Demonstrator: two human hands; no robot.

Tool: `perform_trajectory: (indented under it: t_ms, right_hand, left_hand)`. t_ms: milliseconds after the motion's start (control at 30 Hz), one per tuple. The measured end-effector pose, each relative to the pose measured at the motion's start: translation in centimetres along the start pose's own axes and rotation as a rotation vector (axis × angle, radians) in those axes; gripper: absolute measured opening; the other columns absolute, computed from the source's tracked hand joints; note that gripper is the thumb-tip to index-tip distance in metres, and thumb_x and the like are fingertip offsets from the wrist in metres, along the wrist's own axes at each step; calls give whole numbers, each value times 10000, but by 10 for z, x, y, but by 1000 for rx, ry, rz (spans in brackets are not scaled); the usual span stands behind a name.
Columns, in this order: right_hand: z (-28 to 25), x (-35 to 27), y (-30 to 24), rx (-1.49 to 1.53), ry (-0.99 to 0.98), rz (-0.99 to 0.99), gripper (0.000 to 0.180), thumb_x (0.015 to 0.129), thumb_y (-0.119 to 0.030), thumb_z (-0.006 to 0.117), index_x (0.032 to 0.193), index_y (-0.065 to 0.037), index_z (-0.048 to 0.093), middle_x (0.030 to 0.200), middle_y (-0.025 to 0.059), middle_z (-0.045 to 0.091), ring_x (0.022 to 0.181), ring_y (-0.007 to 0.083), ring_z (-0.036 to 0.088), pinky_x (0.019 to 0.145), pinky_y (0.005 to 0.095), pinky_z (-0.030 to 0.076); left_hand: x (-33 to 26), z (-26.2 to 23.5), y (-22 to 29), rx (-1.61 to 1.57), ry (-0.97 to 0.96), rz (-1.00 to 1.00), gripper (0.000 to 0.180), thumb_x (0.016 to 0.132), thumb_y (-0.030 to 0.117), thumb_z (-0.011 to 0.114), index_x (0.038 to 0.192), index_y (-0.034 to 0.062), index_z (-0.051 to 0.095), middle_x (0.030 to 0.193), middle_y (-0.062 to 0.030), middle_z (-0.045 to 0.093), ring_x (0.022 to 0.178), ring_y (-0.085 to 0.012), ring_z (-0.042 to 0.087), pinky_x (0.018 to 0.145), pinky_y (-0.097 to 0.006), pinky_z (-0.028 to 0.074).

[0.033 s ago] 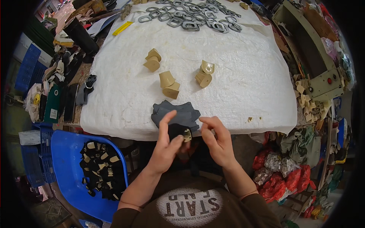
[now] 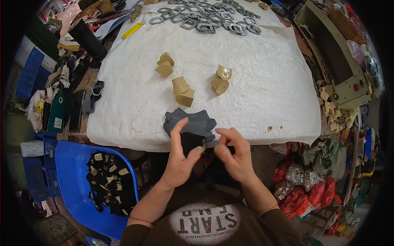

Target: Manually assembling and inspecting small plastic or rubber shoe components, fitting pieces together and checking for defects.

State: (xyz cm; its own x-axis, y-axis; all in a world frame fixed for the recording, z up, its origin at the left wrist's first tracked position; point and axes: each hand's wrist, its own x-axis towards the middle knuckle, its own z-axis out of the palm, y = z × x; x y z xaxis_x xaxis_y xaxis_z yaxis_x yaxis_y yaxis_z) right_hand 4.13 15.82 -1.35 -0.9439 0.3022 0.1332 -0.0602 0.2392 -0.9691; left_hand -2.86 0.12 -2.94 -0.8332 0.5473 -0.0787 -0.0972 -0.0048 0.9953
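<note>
My left hand (image 2: 179, 158) is closed around a black-covered shoe heel (image 2: 192, 141), its thumb across the lower right side. A thin pale edge shows beside the thumb tip. My right hand (image 2: 237, 153) is just to the right, apart from the heel, with thumb and index finger spread and nothing visible between them. Under and beyond the heel, at the table's near edge, lie dark grey cut pieces (image 2: 186, 119) of sheet material. Farther up stand beige shoe heels in stacked pairs: one at left (image 2: 164, 65), one in the middle (image 2: 182, 92), another at right (image 2: 221, 80).
White woven sheeting (image 2: 135, 94) covers the table. Grey oval rings (image 2: 205, 18) are heaped at its far end, near a yellow strip (image 2: 132, 30). A blue tub (image 2: 72, 192) at lower left holds many black-covered heels. Red plastic bags (image 2: 295, 201) are at lower right.
The black heel has turned in my left hand, so its pale side is mostly out of sight. My right thumb has shifted slightly left and its index finger slightly down.
</note>
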Motion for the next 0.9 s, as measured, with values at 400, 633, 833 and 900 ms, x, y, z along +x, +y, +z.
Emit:
perform_trajectory:
  t_ms: [400,633,833,900]
  right_hand:
    - [-6,-2,4,11,-193,-1,405,906,-159,370,1278,-11,435,960,203,600,840,319,615,772,351,469]
    - [1,-8,-10,-83,-258,187,395,922,-173,390,1284,-17,416,990,190,600,851,351,602,778,404,465]
    - [-14,8,7,-300,-74,-288,253,930,-155,445,1097,-15,574,921,116,580,847,239,555,759,315,443]
    - [-7,16,8,277,-112,-138,212,929,-159,478,993,-11,617,1003,75,547,864,163,513,765,273,421]
  left_hand:
    - [-1,4,-2,104,-155,173,460,877,126,483,1299,-24,379,1141,-132,479,991,-212,492,873,-305,400]
    - [-6,11,-1,-52,-202,43,426,935,145,368,1324,-27,343,1192,-127,484,1081,-167,473,958,-285,358]
    - [-2,4,15,-6,-293,128,453,913,150,406,1324,-27,338,1198,-147,478,1096,-182,469,972,-299,346]
    - [-2,5,15,-35,-408,139,484,909,166,403,1336,-43,309,1234,-152,449,1143,-189,441,997,-312,324]
